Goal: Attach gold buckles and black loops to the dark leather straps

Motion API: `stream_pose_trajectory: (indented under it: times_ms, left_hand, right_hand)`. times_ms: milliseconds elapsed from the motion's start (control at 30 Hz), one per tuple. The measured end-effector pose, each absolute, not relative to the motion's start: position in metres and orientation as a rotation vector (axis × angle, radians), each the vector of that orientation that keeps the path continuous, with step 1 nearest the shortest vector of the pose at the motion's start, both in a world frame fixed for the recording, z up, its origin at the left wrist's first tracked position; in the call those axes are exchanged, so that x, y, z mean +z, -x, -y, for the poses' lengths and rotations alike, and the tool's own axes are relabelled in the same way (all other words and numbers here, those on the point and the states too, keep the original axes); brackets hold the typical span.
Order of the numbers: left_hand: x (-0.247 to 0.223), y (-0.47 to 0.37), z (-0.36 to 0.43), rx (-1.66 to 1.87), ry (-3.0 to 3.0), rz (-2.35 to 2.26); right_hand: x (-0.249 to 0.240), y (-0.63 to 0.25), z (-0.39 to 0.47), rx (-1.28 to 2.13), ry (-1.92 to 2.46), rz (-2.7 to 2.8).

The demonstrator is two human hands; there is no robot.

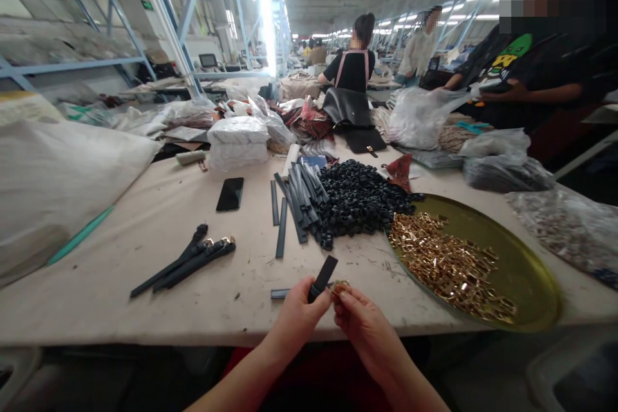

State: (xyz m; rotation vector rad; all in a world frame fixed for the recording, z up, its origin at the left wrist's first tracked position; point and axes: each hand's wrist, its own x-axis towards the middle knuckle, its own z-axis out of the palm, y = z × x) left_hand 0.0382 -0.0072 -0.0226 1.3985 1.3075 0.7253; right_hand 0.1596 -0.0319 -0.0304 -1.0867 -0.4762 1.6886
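My left hand [303, 309] is closed round a short black strap [322, 278], whose free end sticks up past the fingers. Right beside it, my right hand [358, 314] pinches a gold buckle [340, 286] close to the strap. Fingers cover part of the buckle, so I cannot tell whether the strap passes through it. Another dark strap [279, 294] lies flat on the table, just left of my left hand. Further left rest several black straps with gold buckles [193, 261]. Loose flat straps [304, 196] lie ahead, next to a heap of small black loops [362, 196].
A round gold tray [535, 270] full of gold buckles [449, 264] sits on the table [193, 322] at right. A phone [230, 194] lies left of centre. Plastic-wrapped bundles [239, 141] and a black bag [350, 109] line the back. A person [531, 77] stands at the far right.
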Motion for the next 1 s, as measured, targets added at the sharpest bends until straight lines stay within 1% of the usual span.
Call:
stream_pose_trajectory:
  times_ms: [233, 400, 467, 567, 733, 833, 900, 1000]
  left_hand:
    - [-0.013, -0.03, 0.006, 0.649, -1.518, -1.308]
    - [-0.006, -0.022, 0.001, 0.378, -1.685, -1.354]
    - [-0.004, -0.021, -0.001, 0.353, -1.643, -1.367]
    - [-0.005, -0.022, -0.004, 0.405, -1.506, -1.352]
    - [-0.013, -0.029, -0.005, 0.472, -1.419, -1.324]
    - [-0.014, -0.029, -0.003, 0.458, -1.503, -1.314]
    - [-0.011, -0.027, -0.002, 0.49, -1.574, -1.303]
    - [-0.007, -0.023, -0.001, 0.559, -1.563, -1.324]
  right_hand:
    - [-0.03, -0.156, 0.035, 1.775, 1.003, 0.355]
    - [-0.04, -0.149, 0.039, 1.796, 1.055, 0.533]
    - [-0.045, -0.148, 0.041, 1.741, 1.084, 0.671]
    - [-0.052, -0.151, 0.042, 1.534, 1.187, 0.983]
    - [-0.05, -0.161, 0.037, 0.907, 1.452, 1.624]
    - [-0.044, -0.164, 0.034, 0.736, 1.464, 1.75]
    - [-0.04, -0.167, 0.032, 0.788, 1.453, 1.715]
    - [-0.036, -0.169, 0.032, 1.067, 1.45, 1.468]
